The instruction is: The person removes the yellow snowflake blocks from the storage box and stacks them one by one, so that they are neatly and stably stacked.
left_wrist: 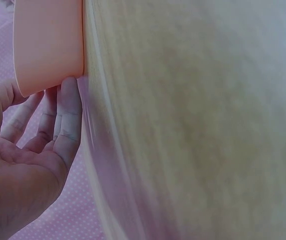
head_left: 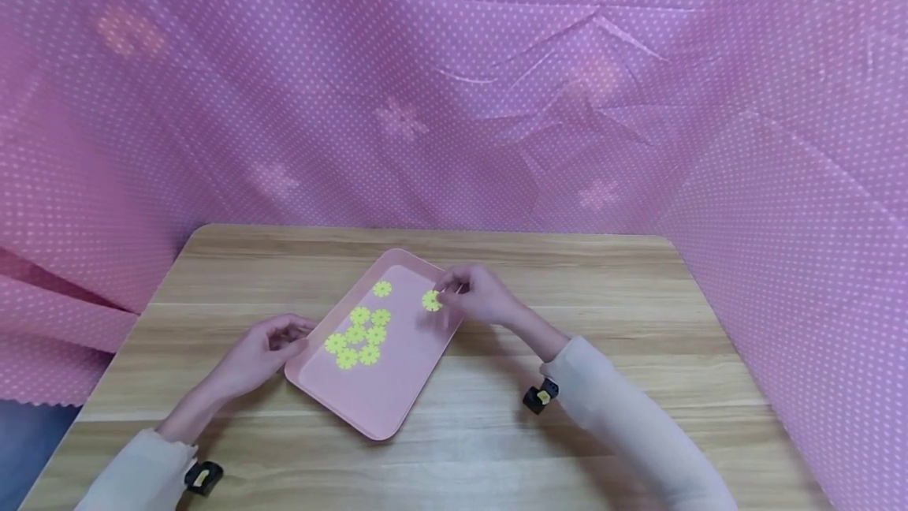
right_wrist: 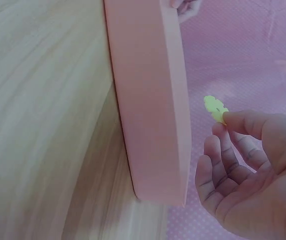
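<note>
A pink rectangular tray (head_left: 404, 381) lies at an angle on the table. Several yellow flower-shaped pieces (head_left: 355, 333) are spread over its left half, and one lies apart near the far end. Thumb and index finger of my right hand (head_left: 482, 296) pinch another yellow flower-shaped piece (right_wrist: 214, 107) above the tray's far right part; the other fingers are loosely bent. My left hand (head_left: 251, 357) holds the tray's left edge. In the left wrist view its thumb is at the rim and its fingertips touch the lower side wall (left_wrist: 50, 45).
The wood-grain table (head_left: 567, 274) extends around the tray. Pink dotted cloth (head_left: 454, 101) hangs behind it and at both sides. A small black device (head_left: 541, 397) sits at the right wrist, a similar one (head_left: 203, 478) at the left.
</note>
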`<move>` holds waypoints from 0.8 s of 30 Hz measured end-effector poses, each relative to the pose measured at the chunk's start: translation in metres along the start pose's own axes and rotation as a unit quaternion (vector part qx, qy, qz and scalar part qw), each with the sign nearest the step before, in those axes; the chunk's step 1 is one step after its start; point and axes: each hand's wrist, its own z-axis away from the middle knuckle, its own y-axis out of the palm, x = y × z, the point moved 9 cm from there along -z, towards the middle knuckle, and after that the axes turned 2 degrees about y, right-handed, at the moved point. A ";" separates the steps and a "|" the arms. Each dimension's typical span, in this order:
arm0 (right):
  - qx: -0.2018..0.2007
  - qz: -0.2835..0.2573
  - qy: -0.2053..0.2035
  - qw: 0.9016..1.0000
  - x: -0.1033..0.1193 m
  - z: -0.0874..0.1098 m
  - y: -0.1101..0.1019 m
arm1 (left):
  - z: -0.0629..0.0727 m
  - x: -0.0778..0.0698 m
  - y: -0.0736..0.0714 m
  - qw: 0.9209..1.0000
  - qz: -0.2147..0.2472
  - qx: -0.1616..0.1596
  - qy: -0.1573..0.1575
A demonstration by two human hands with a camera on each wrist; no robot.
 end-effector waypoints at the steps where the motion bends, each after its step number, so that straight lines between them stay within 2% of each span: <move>1: -0.003 -0.007 0.006 1.000 -0.001 0.002 -0.003 | 0.000 0.000 0.000 1.000 0.000 0.000 0.002; 15: -0.029 -0.052 0.035 0.998 -0.019 0.035 -0.041 | 0.002 -0.001 0.001 1.000 0.003 -0.003 0.013; 19: -0.040 -0.057 0.045 0.997 -0.029 0.045 -0.051 | 0.004 -0.002 0.001 1.000 0.005 -0.002 0.021; 24: -0.050 -0.057 0.069 0.995 -0.045 0.057 -0.060 | 0.005 0.000 0.001 1.000 0.000 -0.003 0.014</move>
